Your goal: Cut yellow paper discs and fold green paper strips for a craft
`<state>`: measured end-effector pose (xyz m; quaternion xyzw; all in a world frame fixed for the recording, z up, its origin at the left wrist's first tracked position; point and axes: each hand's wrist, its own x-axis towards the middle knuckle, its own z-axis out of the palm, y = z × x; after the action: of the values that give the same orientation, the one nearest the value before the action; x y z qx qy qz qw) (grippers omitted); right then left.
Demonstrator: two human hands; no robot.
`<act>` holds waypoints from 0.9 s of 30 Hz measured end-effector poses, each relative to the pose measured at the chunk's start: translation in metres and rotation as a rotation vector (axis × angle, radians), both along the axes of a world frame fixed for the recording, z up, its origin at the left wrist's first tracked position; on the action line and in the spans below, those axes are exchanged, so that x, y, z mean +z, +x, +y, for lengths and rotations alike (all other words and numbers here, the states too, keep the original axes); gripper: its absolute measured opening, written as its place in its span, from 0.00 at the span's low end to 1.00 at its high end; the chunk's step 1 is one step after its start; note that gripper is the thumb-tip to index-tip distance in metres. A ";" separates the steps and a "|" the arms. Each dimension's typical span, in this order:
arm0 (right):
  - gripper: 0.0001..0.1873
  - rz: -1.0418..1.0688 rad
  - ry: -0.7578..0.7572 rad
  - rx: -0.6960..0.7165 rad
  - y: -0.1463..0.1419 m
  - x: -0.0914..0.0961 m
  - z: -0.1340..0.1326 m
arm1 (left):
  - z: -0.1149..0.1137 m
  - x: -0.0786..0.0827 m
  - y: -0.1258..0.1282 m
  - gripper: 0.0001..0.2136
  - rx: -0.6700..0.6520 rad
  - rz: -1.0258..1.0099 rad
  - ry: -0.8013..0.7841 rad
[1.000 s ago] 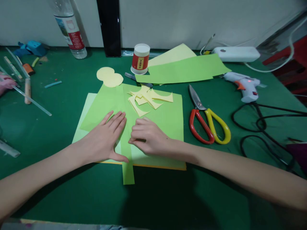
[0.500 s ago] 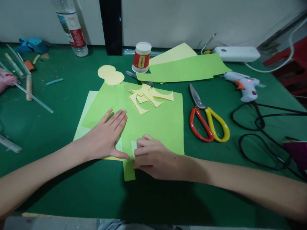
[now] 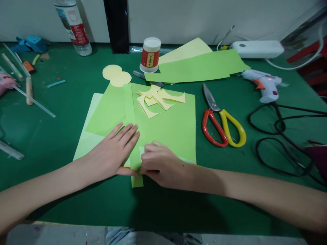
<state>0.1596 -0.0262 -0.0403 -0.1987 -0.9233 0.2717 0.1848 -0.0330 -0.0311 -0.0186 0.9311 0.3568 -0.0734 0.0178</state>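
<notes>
A narrow light-green paper strip (image 3: pixel 137 181) runs lengthwise over larger green paper sheets (image 3: pixel 168 132), its near end jutting past their front edge. My left hand (image 3: pixel 112 154) lies flat, fingers stretched out, partly covering the strip, its thumb across the strip near the sheets' front edge. Opposite, my right hand (image 3: pixel 163 165) is closed, its curled fingertips and thumb at the strip's right edge; the exact contact is hidden. Pale yellow paper scraps (image 3: pixel 165 103) lie loose on the sheets. Two overlapping yellow paper circles (image 3: pixel 120 79) rest at the sheets' far edge.
Scissors (image 3: pixel 221 119) with red and yellow handles lie right of the sheets. Beyond them are a glue gun (image 3: pixel 263 85), its black cable (image 3: pixel 265 139) and a power strip (image 3: pixel 258 49). A paper cup (image 3: pixel 150 56) and a water bottle (image 3: pixel 75 30) stand at the back.
My left hand has slid slightly right and toward me along the strip, covering more of its width. My right hand stays closed at the strip's edge. The whole view has shifted slightly.
</notes>
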 end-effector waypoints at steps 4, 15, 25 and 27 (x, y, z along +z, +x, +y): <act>0.10 0.016 0.016 0.033 0.005 0.001 -0.015 | 0.000 0.000 0.000 0.49 0.005 0.008 -0.017; 0.10 0.025 -0.057 -0.163 0.004 0.001 -0.017 | -0.001 0.000 -0.001 0.50 0.041 -0.008 -0.045; 0.10 -0.019 0.008 0.012 0.007 0.006 -0.026 | -0.002 -0.001 -0.001 0.50 0.033 -0.005 -0.026; 0.10 0.025 -0.021 0.029 0.008 0.006 -0.030 | -0.003 -0.001 -0.001 0.50 0.034 -0.007 -0.029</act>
<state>0.1680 -0.0560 -0.0345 -0.1839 -0.9208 0.2864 0.1902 -0.0338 -0.0336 -0.0198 0.9249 0.3712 -0.0751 0.0340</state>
